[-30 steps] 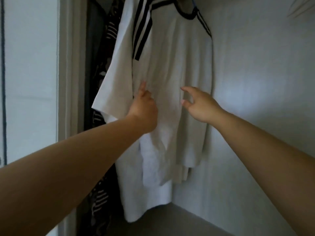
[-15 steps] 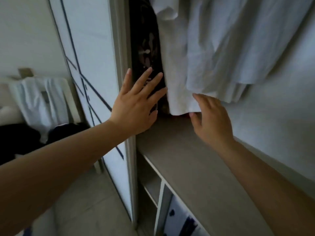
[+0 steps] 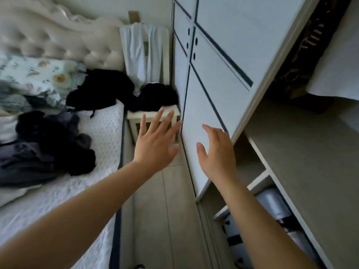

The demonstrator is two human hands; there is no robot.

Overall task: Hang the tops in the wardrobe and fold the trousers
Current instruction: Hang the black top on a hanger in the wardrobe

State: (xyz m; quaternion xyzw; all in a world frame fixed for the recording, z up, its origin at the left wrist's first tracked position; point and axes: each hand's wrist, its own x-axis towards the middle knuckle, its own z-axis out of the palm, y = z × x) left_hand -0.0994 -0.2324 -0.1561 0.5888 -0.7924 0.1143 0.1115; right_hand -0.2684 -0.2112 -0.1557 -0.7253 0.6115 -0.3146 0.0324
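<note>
Head view: both arms reach forward, neither hand holding anything. Left hand (image 3: 156, 144) is in front of the tiled floor (image 3: 171, 210) beside the bed, fingers (image 3: 143, 123) straight and spread. Right hand (image 3: 217, 154) is in front of the white wardrobe door with dark trim lines (image 3: 223, 55), fingers relaxed and slightly bent; contact with the door can't be confirmed.

Wardrobe is open on the right. A white hanging top (image 3: 334, 61) is inside above the grey wardrobe shelf (image 3: 301, 152), with a dark patterned garment (image 3: 297, 61) just beside it.

A dark heap of clothes (image 3: 48, 144) lies on the white quilted bed (image 3: 104, 133). Black garments (image 3: 101, 90) lie near the floral pillow (image 3: 38, 74), and another black piece (image 3: 155, 96) sits on the small cream bench (image 3: 153, 115). Tops or trousers: can't tell.
</note>
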